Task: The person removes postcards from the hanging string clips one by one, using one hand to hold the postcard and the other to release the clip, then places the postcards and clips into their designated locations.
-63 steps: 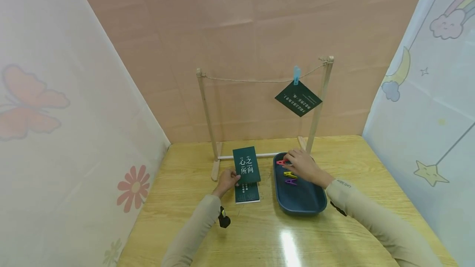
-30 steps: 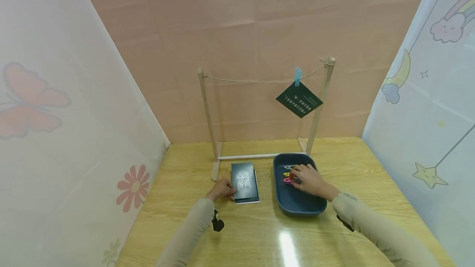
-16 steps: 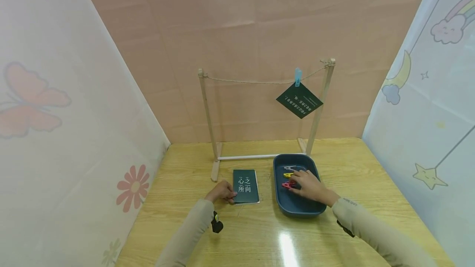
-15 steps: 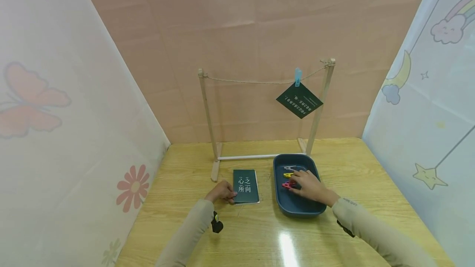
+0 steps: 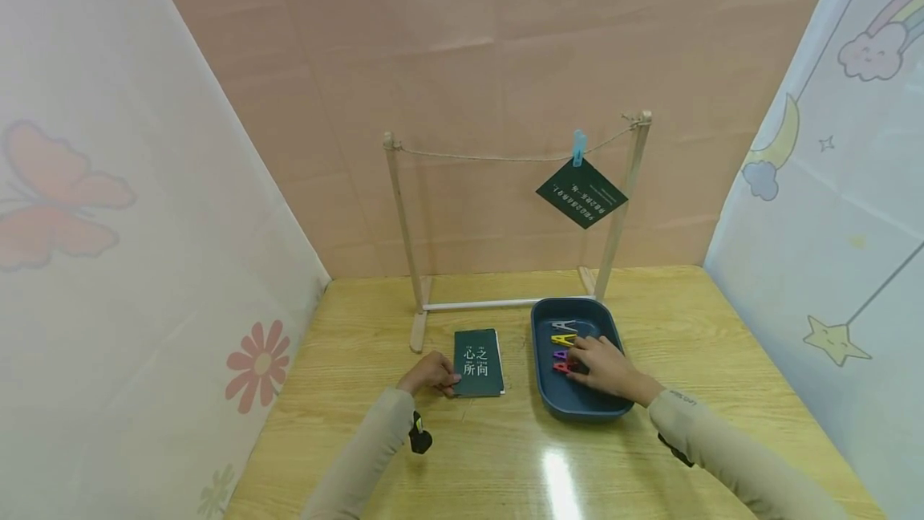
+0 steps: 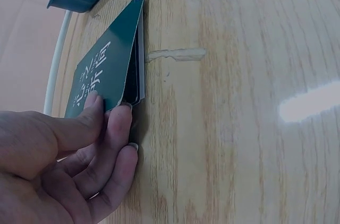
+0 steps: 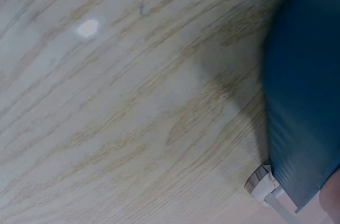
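Observation:
My left hand (image 5: 433, 375) pinches the near left corner of a dark green card (image 5: 478, 351) with white lettering. In the left wrist view, the thumb lies on the card's (image 6: 114, 49) face and the fingers are under its edge, tilted above other cards (image 6: 141, 65) beneath. My right hand (image 5: 606, 366) reaches into the dark blue tray (image 5: 577, 412), its fingertips pinching a red clothespin (image 5: 561, 367). Beyond that lie a purple clothespin (image 5: 559, 355), a yellow one (image 5: 561, 339) and a grey one (image 5: 565, 326). Only a sliver of that hand (image 7: 332, 197) shows in the right wrist view.
A wooden stand (image 5: 404, 223) at the back carries a string (image 5: 484, 157). From it, near the right post (image 5: 621, 207), a blue clothespin (image 5: 579, 148) holds another green card (image 5: 581, 192) by one corner. The tray stands close to the stand's white bottom bar (image 5: 484, 304).
My left hand has lowered the green card onto the others. The right hand has brought the red clothespin from the tray's far end toward me, past the yellow and purple ones.

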A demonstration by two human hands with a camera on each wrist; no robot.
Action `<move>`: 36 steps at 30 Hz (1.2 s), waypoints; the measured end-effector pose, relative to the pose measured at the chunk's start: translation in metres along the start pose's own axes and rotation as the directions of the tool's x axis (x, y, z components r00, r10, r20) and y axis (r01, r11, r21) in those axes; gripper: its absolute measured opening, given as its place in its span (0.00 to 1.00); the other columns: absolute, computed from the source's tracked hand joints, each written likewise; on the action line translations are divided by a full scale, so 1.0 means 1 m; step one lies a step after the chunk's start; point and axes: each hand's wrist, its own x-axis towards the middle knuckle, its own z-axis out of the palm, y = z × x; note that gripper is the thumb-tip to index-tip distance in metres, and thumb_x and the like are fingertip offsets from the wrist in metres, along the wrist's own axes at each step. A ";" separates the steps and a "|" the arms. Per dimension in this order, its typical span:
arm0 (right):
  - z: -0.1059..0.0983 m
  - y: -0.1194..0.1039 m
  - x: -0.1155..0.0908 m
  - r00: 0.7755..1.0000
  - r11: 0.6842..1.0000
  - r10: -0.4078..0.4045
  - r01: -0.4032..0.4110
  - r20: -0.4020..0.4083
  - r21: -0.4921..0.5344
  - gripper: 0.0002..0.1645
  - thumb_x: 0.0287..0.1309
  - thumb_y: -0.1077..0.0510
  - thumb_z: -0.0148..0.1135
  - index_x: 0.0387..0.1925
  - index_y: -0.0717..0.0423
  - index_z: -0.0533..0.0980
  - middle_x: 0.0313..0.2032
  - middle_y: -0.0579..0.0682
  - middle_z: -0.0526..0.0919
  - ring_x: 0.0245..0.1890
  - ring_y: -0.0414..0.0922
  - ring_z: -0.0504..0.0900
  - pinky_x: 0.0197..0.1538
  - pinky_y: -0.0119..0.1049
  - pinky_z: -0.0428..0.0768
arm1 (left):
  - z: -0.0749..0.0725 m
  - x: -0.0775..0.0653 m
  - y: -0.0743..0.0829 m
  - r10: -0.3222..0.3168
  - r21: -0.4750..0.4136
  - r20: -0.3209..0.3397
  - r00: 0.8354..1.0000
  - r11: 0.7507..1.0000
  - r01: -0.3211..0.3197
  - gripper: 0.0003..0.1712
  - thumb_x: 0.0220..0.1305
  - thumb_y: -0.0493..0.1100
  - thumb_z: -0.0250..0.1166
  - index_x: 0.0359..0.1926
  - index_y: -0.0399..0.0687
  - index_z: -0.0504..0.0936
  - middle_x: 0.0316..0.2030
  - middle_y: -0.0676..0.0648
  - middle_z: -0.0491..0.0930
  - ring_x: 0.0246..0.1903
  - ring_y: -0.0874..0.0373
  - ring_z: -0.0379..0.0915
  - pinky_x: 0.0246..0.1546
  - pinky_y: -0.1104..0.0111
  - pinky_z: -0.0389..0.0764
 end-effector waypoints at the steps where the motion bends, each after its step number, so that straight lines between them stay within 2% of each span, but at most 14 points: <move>1: 0.001 0.000 0.000 1.000 1.000 -0.003 0.003 0.006 -0.005 0.15 0.52 0.46 0.74 0.35 0.51 0.82 0.35 0.45 0.77 0.35 0.46 0.77 0.36 0.42 0.69 | 0.000 0.000 0.000 0.001 -0.002 0.000 1.000 1.000 -0.001 0.12 0.67 0.30 0.62 0.27 0.25 0.81 0.23 0.34 0.83 0.26 0.42 0.85 0.27 0.60 0.84; 7: 0.001 -0.002 -0.002 0.999 0.999 -0.014 0.015 0.042 -0.029 0.13 0.54 0.46 0.73 0.34 0.49 0.83 0.37 0.45 0.79 0.38 0.47 0.78 0.39 0.45 0.71 | -0.001 -0.002 0.000 0.009 -0.022 -0.013 1.000 1.000 -0.010 0.11 0.67 0.31 0.63 0.29 0.25 0.81 0.24 0.34 0.83 0.26 0.42 0.85 0.26 0.60 0.84; 17: 0.000 -0.004 -0.001 0.999 0.999 -0.038 0.037 -0.015 -0.014 0.13 0.52 0.48 0.76 0.34 0.50 0.82 0.34 0.44 0.77 0.34 0.46 0.76 0.36 0.42 0.67 | 0.001 -0.003 0.000 -0.015 -0.046 -0.036 0.999 0.999 0.013 0.09 0.66 0.32 0.64 0.32 0.26 0.82 0.24 0.35 0.84 0.26 0.43 0.85 0.27 0.59 0.85; 25: -0.002 -0.006 0.000 0.999 1.000 -0.015 0.015 0.029 -0.017 0.14 0.53 0.47 0.75 0.34 0.50 0.83 0.34 0.44 0.76 0.35 0.46 0.75 0.36 0.42 0.67 | 0.002 -0.002 -0.001 -0.051 -0.054 -0.045 0.998 0.997 0.049 0.07 0.66 0.33 0.65 0.34 0.28 0.83 0.25 0.37 0.84 0.26 0.46 0.85 0.27 0.61 0.84; 36: 0.007 0.001 0.000 0.999 1.000 -0.005 0.005 -0.042 0.018 0.17 0.52 0.42 0.74 0.34 0.49 0.82 0.33 0.42 0.76 0.33 0.44 0.75 0.35 0.42 0.67 | 0.004 -0.003 -0.002 -0.085 -0.119 -0.071 0.994 0.990 0.076 0.12 0.65 0.33 0.67 0.43 0.28 0.75 0.27 0.39 0.84 0.27 0.45 0.85 0.27 0.60 0.84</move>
